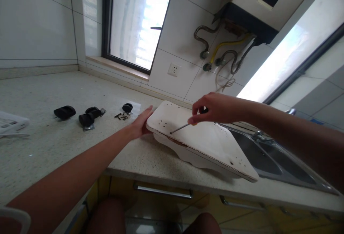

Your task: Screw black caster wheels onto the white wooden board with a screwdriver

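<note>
A white board [199,137] with groups of small drilled holes lies flat side up on the counter, with a wavy-edged white side panel below its near edge. My left hand [142,123] grips its left end, thumb along the edge and the other fingers mostly hidden. Above the board, my right hand [208,108] is closed around the handle of a screwdriver [180,128]. The slanted shaft reaches down to the board near its front left edge, with the tip at a dark spot that looks like a screw or hole.
Black casters lie to the left: one nearby [127,107], a pair [86,120] and another [64,112]. Loose screws [122,117] are scattered beside the nearest. A white object [12,123] sits at far left. The steel sink [279,169] is at right, beneath a water heater [258,8].
</note>
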A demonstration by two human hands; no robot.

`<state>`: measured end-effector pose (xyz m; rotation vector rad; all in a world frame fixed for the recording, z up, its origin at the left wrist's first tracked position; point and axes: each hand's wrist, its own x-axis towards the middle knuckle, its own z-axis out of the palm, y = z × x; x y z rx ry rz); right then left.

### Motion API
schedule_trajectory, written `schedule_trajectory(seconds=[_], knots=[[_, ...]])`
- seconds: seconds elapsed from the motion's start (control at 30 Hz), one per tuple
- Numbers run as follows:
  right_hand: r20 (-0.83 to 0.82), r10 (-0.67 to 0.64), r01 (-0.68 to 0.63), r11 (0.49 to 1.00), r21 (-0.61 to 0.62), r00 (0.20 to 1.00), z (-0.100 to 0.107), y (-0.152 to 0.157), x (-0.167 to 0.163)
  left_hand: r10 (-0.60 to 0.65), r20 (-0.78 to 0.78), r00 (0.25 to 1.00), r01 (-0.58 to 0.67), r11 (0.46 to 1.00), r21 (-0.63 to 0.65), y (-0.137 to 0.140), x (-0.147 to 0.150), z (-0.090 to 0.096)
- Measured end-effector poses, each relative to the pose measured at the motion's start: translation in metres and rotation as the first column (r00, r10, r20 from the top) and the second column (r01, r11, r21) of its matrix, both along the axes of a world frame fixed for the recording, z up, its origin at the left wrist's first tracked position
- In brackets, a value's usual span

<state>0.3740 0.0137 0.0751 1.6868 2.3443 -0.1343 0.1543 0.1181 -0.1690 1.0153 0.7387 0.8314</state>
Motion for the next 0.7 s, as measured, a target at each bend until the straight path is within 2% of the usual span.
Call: schedule_trajectory(seconds=[0.07, 0.13, 0.2, 0.27, 0.37, 0.43, 0.5, 0.57, 0.6, 0.7], knots=[[0.002, 0.013, -0.013, 0.987, 0.158, 1.0, 0.0, 0.01, -0.01, 0.0, 0.099, 0.995, 0.005, 0.999, -0.049, -0.005, 0.005, -0.01], [-0.026, 0.026, -0.017, 0.947, 0.32, 0.999, -0.002, 0.019, -0.018, 0.014, 0.167, 0.986, 0.001, 0.996, -0.09, -0.011, 0.009, -0.017], [-0.122, 0.068, -0.014, 0.916, 0.4, 0.99, -0.006, 0.025, -0.023, 0.03, 0.207, 0.978, -0.004, 0.992, -0.126, -0.014, 0.012, -0.021], [-0.265, 0.158, -0.042, 0.917, 0.397, 0.951, -0.009, 0.029, -0.024, 0.045, 0.228, 0.973, -0.009, 0.988, -0.156, -0.015, 0.013, -0.023], [-0.424, 0.266, -0.14, 0.942, 0.305, 0.866, -0.01, 0.031, -0.022, 0.058, 0.247, 0.967, -0.011, 0.983, -0.186, -0.013, 0.013, -0.024], [-0.384, 0.252, -0.129, 0.939, 0.317, 0.888, -0.008, 0.033, -0.019, 0.066, 0.255, 0.965, -0.014, 0.98, -0.201, -0.011, 0.013, -0.026], [-0.235, 0.171, -0.061, 0.908, 0.415, 0.957, -0.006, 0.037, -0.015, 0.075, 0.257, 0.963, -0.018, 0.976, -0.216, -0.01, 0.013, -0.027], [-0.136, 0.132, -0.055, 0.886, 0.461, 0.982, -0.002, 0.039, -0.012, 0.079, 0.256, 0.963, -0.019, 0.973, -0.229, -0.01, 0.013, -0.027], [-0.15, 0.16, -0.083, 0.902, 0.423, 0.976, 0.0, 0.039, -0.012, 0.078, 0.256, 0.963, -0.017, 0.972, -0.233, -0.01, 0.013, -0.027], [-0.34, 0.271, -0.213, 0.957, 0.199, 0.901, 0.008, 0.037, -0.013, 0.062, 0.271, 0.961, 0.003, 0.973, -0.231, -0.011, 0.012, -0.026]])
